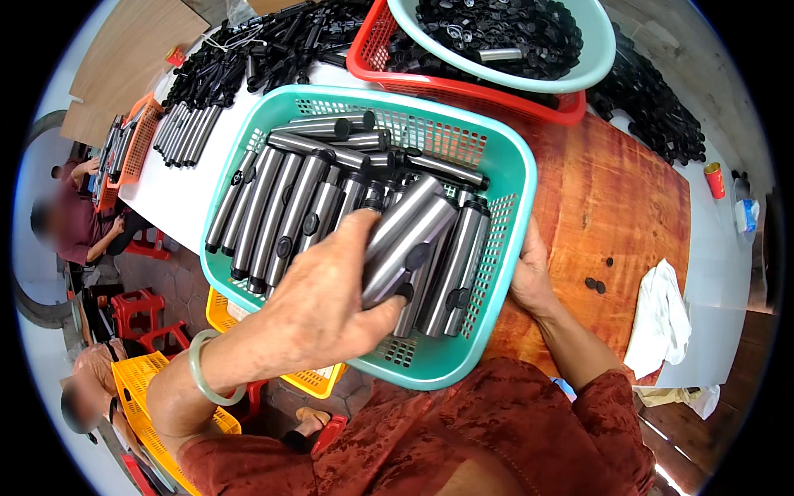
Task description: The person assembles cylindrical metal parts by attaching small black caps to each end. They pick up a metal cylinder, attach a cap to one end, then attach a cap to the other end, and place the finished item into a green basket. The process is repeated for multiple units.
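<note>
A green plastic basket point(447, 379) with perforated walls is full of silver metal tubes point(285, 217) that have black ends and small black side buttons. My left hand point(327, 285), a pale bangle at its wrist, reaches over the basket and is closed around a pair of silver tubes point(405, 240). They lie tilted above the others. At the basket's right side my right hand point(532, 277) holds its outer wall; some of its fingers are hidden behind the basket.
Behind stand a red basket point(571, 106) and a pale green basin point(602, 51) of black parts. Heaps of black parts point(662, 112) and a row of tubes point(188, 136) lie around. Right, a wooden board point(608, 207) bears a white cloth point(659, 318). Other people sit at left near red stools point(136, 310).
</note>
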`<action>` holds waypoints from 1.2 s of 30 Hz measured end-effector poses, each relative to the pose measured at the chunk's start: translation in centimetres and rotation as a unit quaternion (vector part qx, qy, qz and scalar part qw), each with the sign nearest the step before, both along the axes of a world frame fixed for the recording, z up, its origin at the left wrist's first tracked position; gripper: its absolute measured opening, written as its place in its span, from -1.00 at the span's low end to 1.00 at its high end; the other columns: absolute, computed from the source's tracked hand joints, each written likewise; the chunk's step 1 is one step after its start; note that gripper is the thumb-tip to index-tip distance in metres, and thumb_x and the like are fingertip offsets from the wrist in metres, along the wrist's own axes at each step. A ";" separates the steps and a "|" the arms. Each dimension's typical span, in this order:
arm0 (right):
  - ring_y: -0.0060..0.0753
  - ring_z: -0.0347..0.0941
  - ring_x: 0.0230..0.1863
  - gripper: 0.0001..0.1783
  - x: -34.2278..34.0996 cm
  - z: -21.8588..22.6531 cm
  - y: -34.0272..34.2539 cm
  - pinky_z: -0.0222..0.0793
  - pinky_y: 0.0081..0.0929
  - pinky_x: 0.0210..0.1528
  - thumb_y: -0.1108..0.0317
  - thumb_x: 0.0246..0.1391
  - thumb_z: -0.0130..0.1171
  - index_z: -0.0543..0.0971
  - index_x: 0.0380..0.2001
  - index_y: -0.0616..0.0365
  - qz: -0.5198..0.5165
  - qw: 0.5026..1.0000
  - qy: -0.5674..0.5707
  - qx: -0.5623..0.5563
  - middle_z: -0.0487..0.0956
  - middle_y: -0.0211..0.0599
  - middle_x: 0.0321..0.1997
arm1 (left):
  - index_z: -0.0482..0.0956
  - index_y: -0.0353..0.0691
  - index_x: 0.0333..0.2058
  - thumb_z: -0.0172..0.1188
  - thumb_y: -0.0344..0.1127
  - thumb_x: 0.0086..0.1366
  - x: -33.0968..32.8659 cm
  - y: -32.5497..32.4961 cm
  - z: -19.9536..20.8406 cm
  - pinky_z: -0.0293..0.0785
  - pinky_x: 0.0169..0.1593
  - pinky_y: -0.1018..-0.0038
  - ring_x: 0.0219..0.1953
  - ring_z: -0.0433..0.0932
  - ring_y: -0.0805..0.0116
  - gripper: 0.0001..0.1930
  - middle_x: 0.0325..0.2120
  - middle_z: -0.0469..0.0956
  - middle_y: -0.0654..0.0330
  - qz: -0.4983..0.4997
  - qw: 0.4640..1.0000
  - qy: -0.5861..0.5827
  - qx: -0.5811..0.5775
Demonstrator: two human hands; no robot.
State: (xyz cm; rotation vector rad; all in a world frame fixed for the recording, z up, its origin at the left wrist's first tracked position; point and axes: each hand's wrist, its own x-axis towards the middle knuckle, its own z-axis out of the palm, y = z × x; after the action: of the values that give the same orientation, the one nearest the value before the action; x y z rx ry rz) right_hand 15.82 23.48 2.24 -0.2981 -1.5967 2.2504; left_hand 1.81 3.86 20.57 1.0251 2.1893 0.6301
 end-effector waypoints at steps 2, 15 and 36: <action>-0.60 0.36 -0.03 -0.54 0.1 0.5 0.0 0.35 -0.57 -0.02 0.56 0.16 -0.05 0.20 0.13 0.14 0.005 1.000 -0.001 -0.005 0.40 -0.37 0.00 | 0.13 -0.55 0.02 0.18 -0.36 -0.02 0.7 1.0 -0.7 0.48 -0.30 0.22 -0.43 0.56 -0.05 -0.35 -0.50 0.48 -0.19 -0.042 0.999 0.030 -0.017; -0.51 0.43 -0.08 -0.64 0.1 0.9 -0.1 0.40 -0.53 -0.07 0.56 0.17 -0.04 0.23 0.04 0.20 0.005 0.999 0.011 -0.041 0.47 -0.22 -0.07 | 0.07 -0.79 -0.03 0.21 -0.31 0.05 3.6 5.0 -2.6 0.49 -0.35 0.14 -0.45 0.53 -0.22 -0.29 -0.49 0.44 -0.36 -0.072 0.991 0.090 -0.070; -0.58 0.44 -0.22 -0.67 0.4 0.5 0.2 0.39 -0.63 -0.27 0.45 0.22 -0.02 0.24 0.02 0.25 0.017 0.999 -0.027 -0.010 0.49 -0.24 -0.13 | 0.11 -0.75 0.04 0.22 -0.22 0.18 4.9 3.6 -2.7 0.33 -0.74 0.29 -0.82 0.46 0.14 -0.29 -0.86 0.39 0.05 -0.168 0.959 0.217 -0.074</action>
State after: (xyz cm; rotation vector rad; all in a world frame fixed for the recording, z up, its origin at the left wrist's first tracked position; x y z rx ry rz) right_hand 16.25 23.70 2.70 -0.3422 -1.6201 2.3036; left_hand 6.67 7.49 17.86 1.5212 2.2967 0.0853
